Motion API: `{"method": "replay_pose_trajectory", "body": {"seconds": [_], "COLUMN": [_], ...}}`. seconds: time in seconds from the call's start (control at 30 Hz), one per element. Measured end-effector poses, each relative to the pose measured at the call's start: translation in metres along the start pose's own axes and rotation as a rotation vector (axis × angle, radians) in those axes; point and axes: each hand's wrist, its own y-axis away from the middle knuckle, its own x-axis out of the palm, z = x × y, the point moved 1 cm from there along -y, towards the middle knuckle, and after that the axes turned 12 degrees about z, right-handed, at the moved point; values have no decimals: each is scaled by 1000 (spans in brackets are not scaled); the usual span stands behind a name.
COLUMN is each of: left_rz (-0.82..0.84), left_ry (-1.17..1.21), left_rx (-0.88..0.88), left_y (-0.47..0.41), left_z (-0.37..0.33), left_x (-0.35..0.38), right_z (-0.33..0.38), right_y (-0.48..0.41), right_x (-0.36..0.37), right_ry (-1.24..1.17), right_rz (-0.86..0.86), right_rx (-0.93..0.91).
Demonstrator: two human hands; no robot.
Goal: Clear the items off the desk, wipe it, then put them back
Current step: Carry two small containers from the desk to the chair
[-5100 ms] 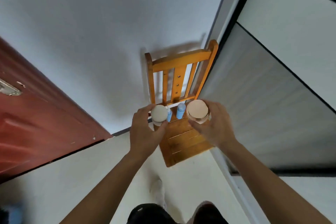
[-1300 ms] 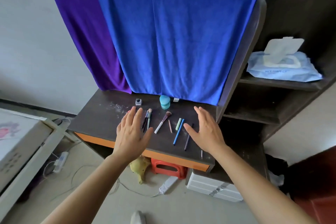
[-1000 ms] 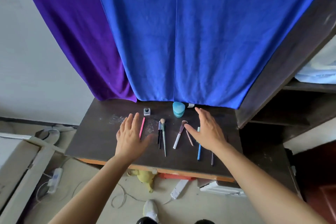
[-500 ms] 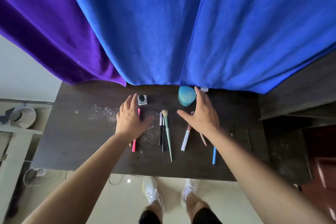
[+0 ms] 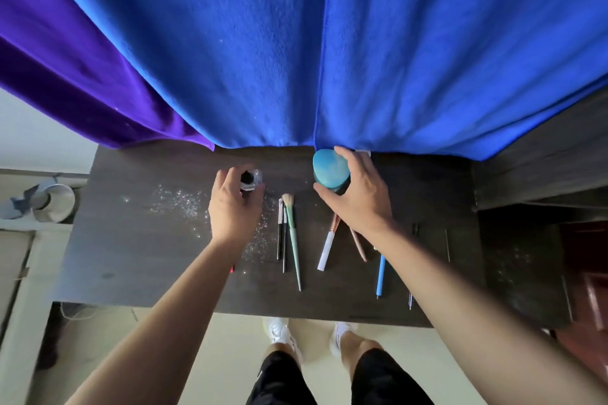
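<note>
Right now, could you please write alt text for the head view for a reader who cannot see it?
A person's right hand grasps a teal egg-shaped case and the left hand closes on a small clear jar on a dark desk, with makeup brushes between, beneath a blue towel.

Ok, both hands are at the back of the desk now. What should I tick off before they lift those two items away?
1. Right hand wrapped around the teal egg-shaped case: ok, thumb and fingers on both sides.
2. Left hand grip on the small clear jar: cannot tell, fingers partly hide it.
3. Case clear of the blue cloth: not ok, the hem hangs right at it.
4. Brushes out of the lift path: ok, nearer the desk's front.
5. Desk ready to wipe: not ok, brushes, pens and glittery specks remain.
</note>
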Motion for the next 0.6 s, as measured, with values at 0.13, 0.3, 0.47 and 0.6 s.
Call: {"method": "replay_pose_trajectory", "body": {"seconds": [0.13,0.3,0.47,0.6], "left_rz": [-46,23,94,305], "left_ry": [42,65,63,143], "left_rx": [102,265,548,716], "left_y": [36,61,68,86], "left_z": [-32,-73,-106,-133], "left_x": [-39,-83,-101,-88], "right_z": [19,52,74,70], "right_y": [29,60,118,201], "right_x": [-32,-76,-112,-114], "right_ry": [-66,-87,-49,-61], "right_rz": [-77,-154,-376,-622], "right_rx": [-74,-139,-95,67]}}
